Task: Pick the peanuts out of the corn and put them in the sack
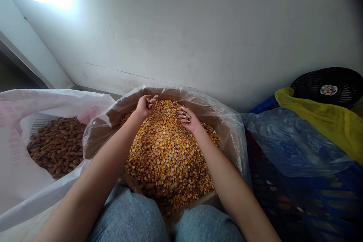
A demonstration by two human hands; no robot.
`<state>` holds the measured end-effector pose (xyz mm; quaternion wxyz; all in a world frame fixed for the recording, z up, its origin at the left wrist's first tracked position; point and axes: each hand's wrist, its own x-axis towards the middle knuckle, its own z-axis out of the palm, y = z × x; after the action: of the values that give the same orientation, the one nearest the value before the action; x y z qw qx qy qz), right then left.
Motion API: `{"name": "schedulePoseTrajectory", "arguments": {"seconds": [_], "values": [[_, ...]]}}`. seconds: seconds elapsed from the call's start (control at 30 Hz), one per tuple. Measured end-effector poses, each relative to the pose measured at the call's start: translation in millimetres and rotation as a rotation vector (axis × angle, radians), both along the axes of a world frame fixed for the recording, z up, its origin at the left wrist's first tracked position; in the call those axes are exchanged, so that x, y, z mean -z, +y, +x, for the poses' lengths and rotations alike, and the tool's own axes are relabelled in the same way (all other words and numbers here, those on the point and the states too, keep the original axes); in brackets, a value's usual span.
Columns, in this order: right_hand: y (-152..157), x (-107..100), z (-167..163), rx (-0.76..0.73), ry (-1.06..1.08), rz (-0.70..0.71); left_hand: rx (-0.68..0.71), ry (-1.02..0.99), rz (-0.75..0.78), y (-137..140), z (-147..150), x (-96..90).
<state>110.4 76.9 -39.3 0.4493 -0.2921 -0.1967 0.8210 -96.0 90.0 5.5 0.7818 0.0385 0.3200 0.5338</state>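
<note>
Dried corn kernels [167, 151] fill a brown sack [232, 132] lined with clear plastic, standing in front of my knees. Over the far left part of the corn, my left hand [146, 106] is curled around a few peanuts [148, 102]. My right hand [189, 119] is above the corn on the right, its fingers closed on several peanuts [185, 114] in their shells. A few more peanuts [173, 186] seem to lie on the corn near the sack's front side, in shadow.
At the left stands a white sack [11, 151] with many unshelled peanuts [61, 143] inside. A blue crate [334, 196] on the right carries a clear plastic bag [295, 140], a yellow bag [320, 117] and a black round basket [309, 83]. Behind the sacks rises a white wall [184, 26].
</note>
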Motion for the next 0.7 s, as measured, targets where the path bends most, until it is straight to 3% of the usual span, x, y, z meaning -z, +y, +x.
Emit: {"name": "schedulePoseTrajectory", "arguments": {"seconds": [0.17,0.7], "values": [[-0.1,-0.3,-0.6,0.006,-0.035,0.036,0.064,0.036,0.010,-1.9,2.1,-2.7],[-0.5,-3.2,7.0,0.077,0.136,-0.008,-0.038,0.131,0.102,0.9,2.6,2.2]]}}
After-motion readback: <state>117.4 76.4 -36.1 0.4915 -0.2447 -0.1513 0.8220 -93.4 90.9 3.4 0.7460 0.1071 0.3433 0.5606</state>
